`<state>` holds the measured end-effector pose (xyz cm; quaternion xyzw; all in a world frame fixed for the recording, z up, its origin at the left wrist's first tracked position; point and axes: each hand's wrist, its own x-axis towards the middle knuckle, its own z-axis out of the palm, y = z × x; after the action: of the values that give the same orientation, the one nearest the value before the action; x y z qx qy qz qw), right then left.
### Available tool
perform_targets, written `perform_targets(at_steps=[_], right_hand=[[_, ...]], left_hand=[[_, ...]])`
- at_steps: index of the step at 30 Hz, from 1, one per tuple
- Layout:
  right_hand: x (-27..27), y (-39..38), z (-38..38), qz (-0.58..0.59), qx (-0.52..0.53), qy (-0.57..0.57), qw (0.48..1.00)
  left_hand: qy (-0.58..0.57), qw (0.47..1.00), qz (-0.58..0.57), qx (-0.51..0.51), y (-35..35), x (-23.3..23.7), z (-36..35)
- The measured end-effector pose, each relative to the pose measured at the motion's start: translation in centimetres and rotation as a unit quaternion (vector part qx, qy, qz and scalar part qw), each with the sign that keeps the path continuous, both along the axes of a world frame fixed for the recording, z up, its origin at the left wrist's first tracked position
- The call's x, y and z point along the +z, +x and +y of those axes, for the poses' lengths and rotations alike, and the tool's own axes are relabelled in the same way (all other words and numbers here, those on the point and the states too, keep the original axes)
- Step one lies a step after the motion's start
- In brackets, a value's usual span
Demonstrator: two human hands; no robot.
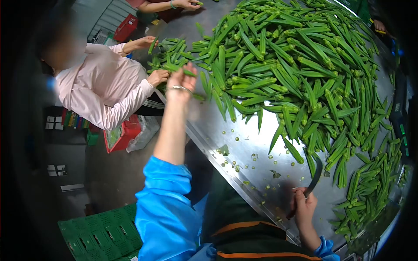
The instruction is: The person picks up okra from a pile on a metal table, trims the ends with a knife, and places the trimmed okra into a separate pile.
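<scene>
Steel table (261, 148) running right across the frame, and on it a great heap of okra (296, 74) filling the upper middle and upper right! A co-worker in a pale pink top (104, 82) works at upper left, both hands at a small spread of pods by the table's edge. Up from the lower left comes the wearer's bright blue sleeve (163, 209); over at lower right, a second pile of okra (368, 191).

To the hands! The left hand (182, 82), left of centre, is slightly blurred, fingers up and loosely curled, right beside the heap's left edge. A pod shows at its fingers; whether it's gripped, I cannot tell. The right hand (304, 206), lower right, is closed firmly round a curved knife (317, 176), blade pointing up, its tip near the heap's lower edge. And smallest, cut ends (235, 168) scattered on bare steel, between the two hands.
</scene>
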<state>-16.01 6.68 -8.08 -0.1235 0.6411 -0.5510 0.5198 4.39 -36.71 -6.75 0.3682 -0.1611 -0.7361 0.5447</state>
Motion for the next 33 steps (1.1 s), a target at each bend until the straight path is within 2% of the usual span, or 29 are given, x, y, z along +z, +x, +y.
perform_targets(at_steps=[1,2,4,6,8,12,16,20,23,25,26,28,29,30,31,32,33], right_hand=[[-0.2,0.2,-0.1,-0.007,-0.002,-0.006,1.0],[-0.4,0.3,-0.2,-0.004,-0.003,-0.002,1.0],[-0.7,0.7,-0.5,-0.008,0.002,-0.015,1.0],[0.2,0.8,-1.1,-0.036,-0.009,-0.01,0.999],[1.0,0.7,-1.1,-0.05,0.013,0.001,0.999],[0.7,0.3,-0.7,-0.045,0.007,-0.007,0.999],[0.3,0.3,-0.6,-0.053,-0.022,-0.01,0.998],[0.6,0.1,-0.3,-0.06,-0.021,-0.015,0.998],[0.9,-0.1,-0.2,-0.067,-0.024,-0.002,0.997],[0.9,-0.3,0.1,-0.074,-0.015,0.019,0.997],[0.7,-0.4,0.3,-0.071,-0.027,0.025,0.997],[0.3,-0.5,0.7,-0.081,-0.023,0.027,0.996],[0.3,-0.6,0.9,-0.087,-0.029,0.025,0.995],[0.3,-0.8,1.1,-0.09,-0.038,0.029,0.995],[0.2,-0.9,1.4,-0.097,-0.042,0.028,0.994],[0.1,-1.0,1.6,-0.104,-0.045,0.027,0.993],[0.1,-1.1,1.8,-0.106,-0.049,0.031,0.993]], left_hand=[[-0.018,0.997,-0.065,0.028,-1.1,1.6,-0.3],[-0.072,0.992,-0.09,-0.043,-1.7,2.2,0.6],[-0.062,0.985,-0.054,-0.153,-4.2,4.2,6.5],[-0.023,0.974,0.031,-0.225,-5.9,4.8,12.3],[0.015,0.969,0.071,-0.238,-6.7,5.0,15.9],[0.004,0.953,0.127,-0.276,-7.3,5.3,18.2],[-0.029,0.938,0.128,-0.321,-7.3,6.1,19.1],[-0.006,0.941,0.142,-0.306,-7.7,6.5,19.9],[-0.023,0.95,0.093,-0.296,-7.9,5.4,20.1],[-0.119,0.937,0.007,-0.329,-7.3,2.7,19.4],[-0.113,0.934,0.014,-0.339,-7.2,1.3,19.0],[0.025,0.936,-0.212,-0.281,-7.7,-0.5,18.1],[0.027,0.933,-0.212,-0.29,-8.2,-1.4,18.2],[-0.154,0.846,-0.395,-0.325,-9.0,-1.9,18.5],[-0.326,0.696,-0.545,-0.335,-9.7,-2.2,18.8],[-0.325,0.694,-0.544,-0.343,-10.6,-2.6,18.8],[-0.511,0.553,-0.571,-0.327,-11.9,-2.7,18.4]])
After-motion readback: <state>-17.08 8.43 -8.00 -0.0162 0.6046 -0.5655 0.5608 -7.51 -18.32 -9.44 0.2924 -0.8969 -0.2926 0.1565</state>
